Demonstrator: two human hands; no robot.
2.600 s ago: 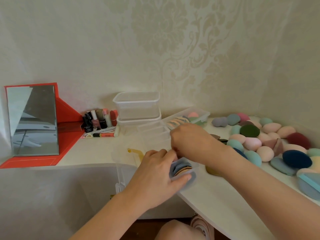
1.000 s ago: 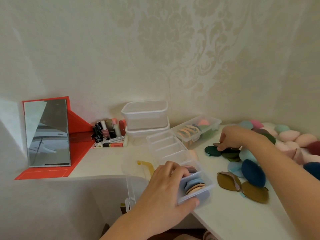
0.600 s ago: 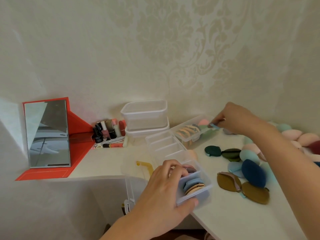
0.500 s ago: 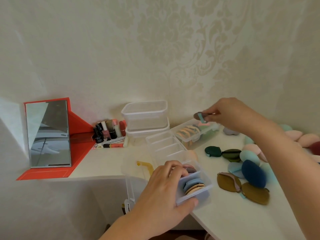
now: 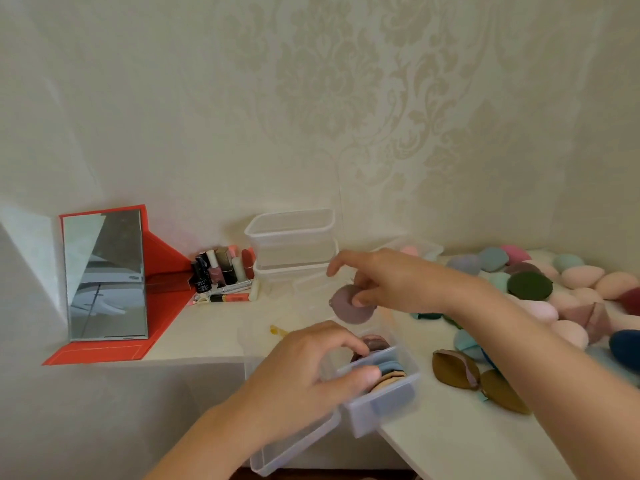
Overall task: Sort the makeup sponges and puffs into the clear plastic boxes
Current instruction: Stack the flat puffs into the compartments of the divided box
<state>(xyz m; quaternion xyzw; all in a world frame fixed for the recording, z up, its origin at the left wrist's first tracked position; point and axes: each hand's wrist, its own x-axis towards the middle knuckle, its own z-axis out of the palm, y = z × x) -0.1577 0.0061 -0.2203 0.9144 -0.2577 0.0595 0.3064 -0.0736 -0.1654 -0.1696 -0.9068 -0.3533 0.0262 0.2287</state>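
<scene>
Pinching a mauve puff (image 5: 350,306) with the right hand (image 5: 391,282), holding it just above the divided clear box (image 5: 384,407). Gripping the box's near end with the left hand (image 5: 311,372), pressing the thumb beside blue and beige puffs (image 5: 392,370) standing on edge in one compartment, at the white table's (image 5: 450,441) near edge.

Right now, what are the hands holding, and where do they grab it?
The right hand pinches a mauve puff by its right edge. The left hand grips the divided clear box at its near end.
</scene>
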